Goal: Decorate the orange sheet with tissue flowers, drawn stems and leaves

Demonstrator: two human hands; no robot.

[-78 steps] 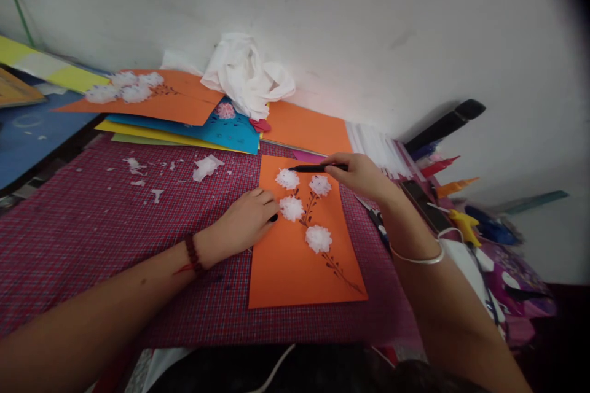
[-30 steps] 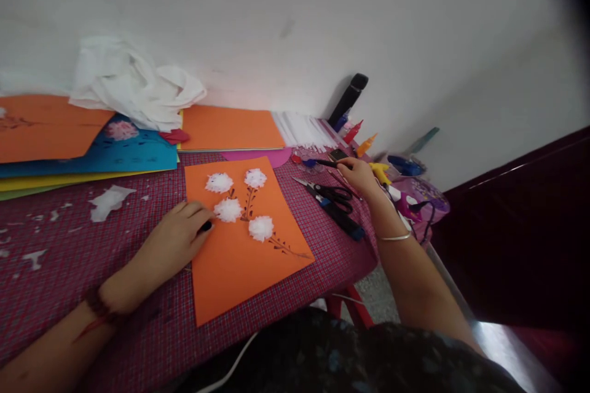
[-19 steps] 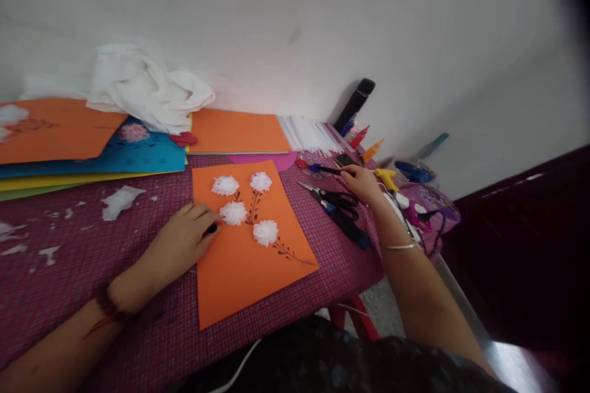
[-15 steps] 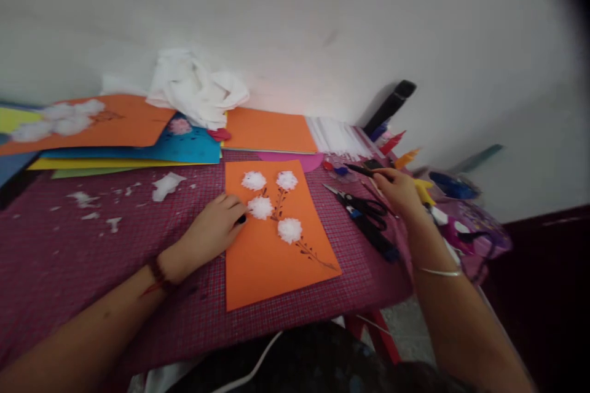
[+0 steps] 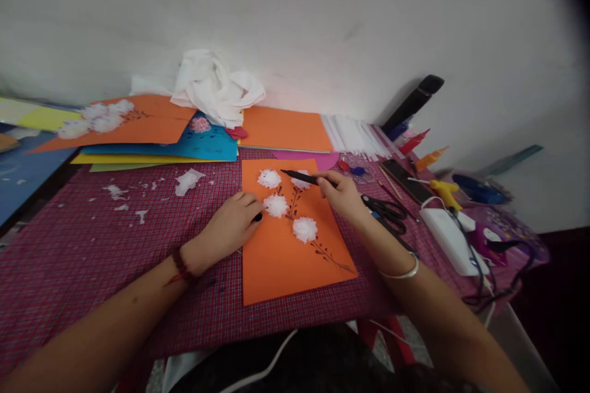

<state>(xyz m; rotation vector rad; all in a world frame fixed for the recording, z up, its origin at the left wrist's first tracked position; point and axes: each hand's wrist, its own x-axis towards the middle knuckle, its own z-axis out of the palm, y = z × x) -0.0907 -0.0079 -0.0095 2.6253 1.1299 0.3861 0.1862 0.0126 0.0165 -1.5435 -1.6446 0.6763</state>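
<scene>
An orange sheet of paper (image 5: 286, 270) lies before me, with several fluffy white paper flowers (image 5: 305, 229) on it and dark stems and leaves drawn beside them. My right hand (image 5: 341, 195) grips a black pen (image 5: 299, 177) over the sheet's upper part. The pen's tip points left, between the two top flowers; whether it touches the paper I cannot tell. At the sheet's left edge rests my left hand (image 5: 233, 224), fingers curled. A small black thing (image 5: 257, 217), caplike in shape, shows at its thumb.
Black scissors (image 5: 389, 212) lie right of the sheet, near a phone (image 5: 408, 181) and a yellow glue gun (image 5: 445, 194). Torn white scraps (image 5: 188, 182) dot the cloth at left. Coloured papers (image 5: 161, 150) and crumpled white tissue (image 5: 216, 89) are by the wall.
My right hand has brought the black pen left, from beside the scissors to above the orange sheet. The left hand stays at the sheet's edge. The whole view has shifted slightly.
</scene>
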